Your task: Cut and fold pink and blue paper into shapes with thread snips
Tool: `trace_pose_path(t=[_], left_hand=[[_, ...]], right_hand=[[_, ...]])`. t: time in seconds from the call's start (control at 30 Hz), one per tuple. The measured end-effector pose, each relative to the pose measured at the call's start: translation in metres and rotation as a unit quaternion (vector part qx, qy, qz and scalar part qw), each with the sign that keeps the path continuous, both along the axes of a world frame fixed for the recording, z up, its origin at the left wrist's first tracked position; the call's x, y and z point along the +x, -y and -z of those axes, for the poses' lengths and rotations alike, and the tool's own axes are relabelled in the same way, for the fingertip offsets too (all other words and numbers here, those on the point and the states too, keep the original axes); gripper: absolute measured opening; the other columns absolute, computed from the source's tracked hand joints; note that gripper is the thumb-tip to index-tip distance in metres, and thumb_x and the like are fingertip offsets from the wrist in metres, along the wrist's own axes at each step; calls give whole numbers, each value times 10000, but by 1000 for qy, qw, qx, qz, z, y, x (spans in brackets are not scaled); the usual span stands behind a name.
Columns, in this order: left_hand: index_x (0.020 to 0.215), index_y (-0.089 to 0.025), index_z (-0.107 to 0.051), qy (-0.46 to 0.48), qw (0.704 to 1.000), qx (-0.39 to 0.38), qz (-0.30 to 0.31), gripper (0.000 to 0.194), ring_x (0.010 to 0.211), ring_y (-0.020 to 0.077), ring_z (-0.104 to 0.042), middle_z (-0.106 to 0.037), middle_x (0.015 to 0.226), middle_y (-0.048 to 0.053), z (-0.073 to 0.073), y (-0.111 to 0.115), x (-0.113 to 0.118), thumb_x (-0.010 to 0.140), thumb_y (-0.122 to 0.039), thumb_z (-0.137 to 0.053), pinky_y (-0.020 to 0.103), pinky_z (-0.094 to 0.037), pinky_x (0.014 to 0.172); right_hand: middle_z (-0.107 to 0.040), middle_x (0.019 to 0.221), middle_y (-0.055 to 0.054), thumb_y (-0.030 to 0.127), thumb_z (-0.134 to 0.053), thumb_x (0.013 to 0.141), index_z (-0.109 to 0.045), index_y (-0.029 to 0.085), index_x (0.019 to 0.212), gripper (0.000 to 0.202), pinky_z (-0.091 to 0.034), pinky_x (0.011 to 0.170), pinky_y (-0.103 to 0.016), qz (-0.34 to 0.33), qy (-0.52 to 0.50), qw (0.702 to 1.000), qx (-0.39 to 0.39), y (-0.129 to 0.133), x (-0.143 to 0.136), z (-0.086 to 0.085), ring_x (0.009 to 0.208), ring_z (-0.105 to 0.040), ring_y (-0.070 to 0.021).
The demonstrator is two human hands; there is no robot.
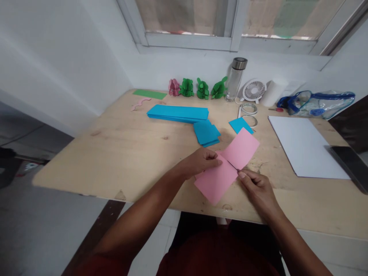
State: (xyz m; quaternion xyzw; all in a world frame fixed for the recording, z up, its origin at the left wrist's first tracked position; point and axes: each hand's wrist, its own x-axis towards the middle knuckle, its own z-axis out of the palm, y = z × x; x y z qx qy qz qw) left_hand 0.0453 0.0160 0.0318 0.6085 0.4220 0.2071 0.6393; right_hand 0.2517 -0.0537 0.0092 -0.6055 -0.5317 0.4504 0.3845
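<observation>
A pink paper sheet [220, 180] is held up over the front of the table, its far part [242, 147] angled up to the right. My left hand [202, 163] is closed on its left side, thumb on top. In the pinched fingers of my right hand [257, 188] is a thin dark blade-like thing [233, 166]. It runs along the line between the sheet's two parts; its exact kind is too small to make out. Just beyond my left hand lie a small stack of blue paper pieces [206, 132] and a stack of long blue strips [178, 113].
Along the wall stand green paper shapes [202, 89], a pink one [174, 87], a glass bottle [235, 80] and a white fan [254, 91]. Tape rolls [248, 109] lie near a blue square [240, 125]. White sheets [304, 147], a phone [352, 166] and a clear pouch [322, 102] occupy the right.
</observation>
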Motion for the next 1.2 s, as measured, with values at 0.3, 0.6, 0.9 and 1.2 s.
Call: trace_pose_path(t=[0.3,0.6,0.9,1.2], left_hand=[[663,-142,-580,5,1000,19,3,308,547,94,-437,-511,619,-17,-3,0,1,763,-433,-596,216,-306,510],[622,-155,-532,7,999,30,28,330,512,85,-387,-448,579,-37,-7,-2,2,769,-445,-592,223,-269,498],[660,-142,-585,11,999,22,30,315,528,91,-417,-491,601,-21,-6,-3,3,763,-439,-597,220,-287,500],[665,-141,-566,8,999,29,39,314,535,83,-420,-484,620,-25,-7,-2,5,779,-433,-569,209,-295,498]], right_hand=[[-709,759,-31,532,-588,782,-751,198,813,372,-498,609,-288,-20,5,1000,3,-1,0,-3,744,-641,-228],[-688,717,-33,541,-594,771,-750,201,783,374,-486,601,-280,-9,12,1000,24,-3,-1,-5,728,-626,-218],[-676,710,-34,529,-606,761,-737,184,747,369,-453,572,-274,2,14,999,31,-2,-1,-2,676,-600,-202],[-572,578,-7,510,-591,765,-604,184,570,381,-385,493,-241,11,33,998,43,-1,-3,0,567,-514,-151]])
